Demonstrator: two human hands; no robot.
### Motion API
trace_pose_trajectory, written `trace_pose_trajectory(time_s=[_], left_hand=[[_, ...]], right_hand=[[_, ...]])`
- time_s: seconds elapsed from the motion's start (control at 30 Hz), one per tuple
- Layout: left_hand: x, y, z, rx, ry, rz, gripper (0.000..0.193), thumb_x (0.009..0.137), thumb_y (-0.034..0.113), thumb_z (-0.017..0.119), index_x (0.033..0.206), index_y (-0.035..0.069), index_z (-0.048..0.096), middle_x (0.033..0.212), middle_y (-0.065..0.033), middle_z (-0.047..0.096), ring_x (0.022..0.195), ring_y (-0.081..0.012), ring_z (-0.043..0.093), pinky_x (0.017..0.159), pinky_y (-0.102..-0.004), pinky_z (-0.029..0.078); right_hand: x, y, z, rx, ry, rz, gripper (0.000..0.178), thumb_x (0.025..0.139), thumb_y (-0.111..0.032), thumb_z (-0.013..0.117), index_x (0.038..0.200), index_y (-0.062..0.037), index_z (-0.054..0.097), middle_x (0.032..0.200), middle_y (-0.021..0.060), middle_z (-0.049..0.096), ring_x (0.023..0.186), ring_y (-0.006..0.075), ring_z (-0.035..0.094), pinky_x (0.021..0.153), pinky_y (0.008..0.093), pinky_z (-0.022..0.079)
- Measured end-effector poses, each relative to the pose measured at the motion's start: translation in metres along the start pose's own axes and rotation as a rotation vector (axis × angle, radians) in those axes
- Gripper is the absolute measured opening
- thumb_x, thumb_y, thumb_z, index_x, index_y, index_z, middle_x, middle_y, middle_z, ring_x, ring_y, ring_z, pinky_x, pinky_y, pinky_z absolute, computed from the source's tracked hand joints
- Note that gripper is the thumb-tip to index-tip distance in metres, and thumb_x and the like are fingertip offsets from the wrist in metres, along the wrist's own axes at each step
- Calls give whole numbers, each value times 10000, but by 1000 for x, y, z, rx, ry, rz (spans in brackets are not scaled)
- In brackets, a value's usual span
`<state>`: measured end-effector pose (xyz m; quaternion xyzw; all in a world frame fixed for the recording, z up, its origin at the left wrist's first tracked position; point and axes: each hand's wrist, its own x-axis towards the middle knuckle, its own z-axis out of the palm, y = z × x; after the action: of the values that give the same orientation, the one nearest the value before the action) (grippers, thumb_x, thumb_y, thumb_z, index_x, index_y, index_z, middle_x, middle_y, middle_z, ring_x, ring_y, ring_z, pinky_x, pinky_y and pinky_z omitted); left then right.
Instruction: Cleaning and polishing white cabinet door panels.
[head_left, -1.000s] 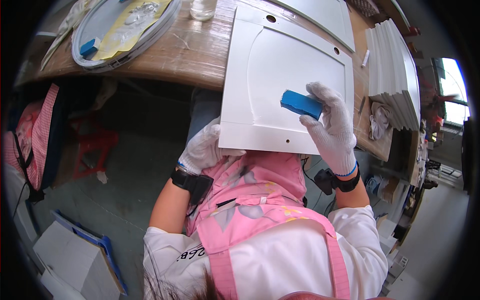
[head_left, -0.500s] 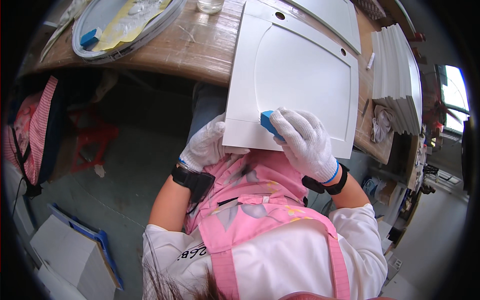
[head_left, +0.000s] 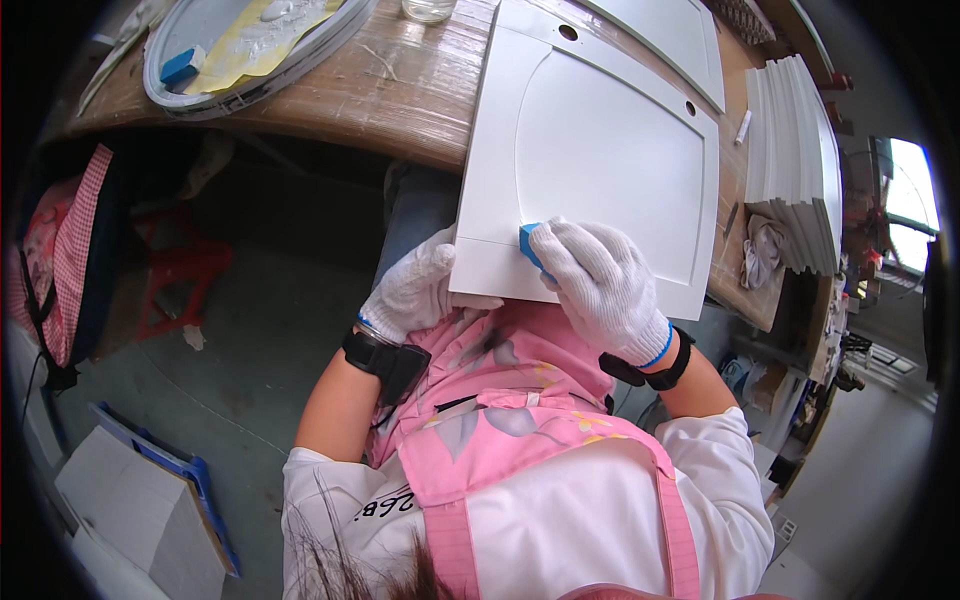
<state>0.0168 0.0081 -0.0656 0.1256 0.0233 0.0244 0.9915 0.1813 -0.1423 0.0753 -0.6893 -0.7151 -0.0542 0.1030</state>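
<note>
1. Your right hand (head_left: 605,285) closes on a small blue sanding block (head_left: 531,247), pressing it to the white recessed cabinet door panel (head_left: 600,150).
2. Your left hand (head_left: 415,290) grips the panel's near-left edge, steadying its overhang off the wooden workbench (head_left: 380,95).

A stack of white panels (head_left: 795,160) sits beside a round tray (head_left: 250,55).

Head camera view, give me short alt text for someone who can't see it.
A gloved right hand presses a blue sanding block on a white cabinet door panel, which the gloved left hand steadies at its lower edge, over a wooden workbench.
</note>
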Motion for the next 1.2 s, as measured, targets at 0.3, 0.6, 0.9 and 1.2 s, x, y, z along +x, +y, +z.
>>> trace_pose_trajectory(time_s=[0.3, 0.6, 0.9, 1.2], left_hand=[[0, 0, 0, -22, 1, -3, 681, 994, 325, 598, 1503, -11, 293, 1405, -220, 508, 1198, -368, 622, 921, -480, 598], [-1, 0, -4, -58, -41, -24, 729, 999, 304, 596, 1551, 18, 215, 1434, -216, 489, 1208, -351, 619, 942, -486, 581], [-1, 0, -2, -60, -16, -19, 722, 1001, 299, 592, 1548, 15, 215, 1425, -215, 495, 1207, -357, 619, 937, -494, 582], [0, 0, -6, -68, -46, -32, 732, 1003, 306, 594, 1555, 26, 203, 1427, -214, 492, 1200, -360, 624, 940, -498, 579]], right_hand=[[14, 1, -7, 40, -56, -17, 564, 728, -28, 735, 1276, -38, 601, 1178, 134, 621, 1043, 336, 628, 876, 426, 521], [26, 11, -13, -37, -9, 10, 551, 719, -106, 655, 1266, -62, 605, 1137, 85, 614, 1027, 281, 625, 864, 404, 528], [21, 8, -9, 26, -53, -21, 525, 730, -113, 678, 1247, -55, 609, 1122, 91, 626, 988, 285, 634, 822, 405, 535], [34, 16, -7, 39, -11, 9, 404, 812, -122, 641, 1210, -53, 622, 1114, 88, 625, 970, 286, 630, 820, 407, 532]])
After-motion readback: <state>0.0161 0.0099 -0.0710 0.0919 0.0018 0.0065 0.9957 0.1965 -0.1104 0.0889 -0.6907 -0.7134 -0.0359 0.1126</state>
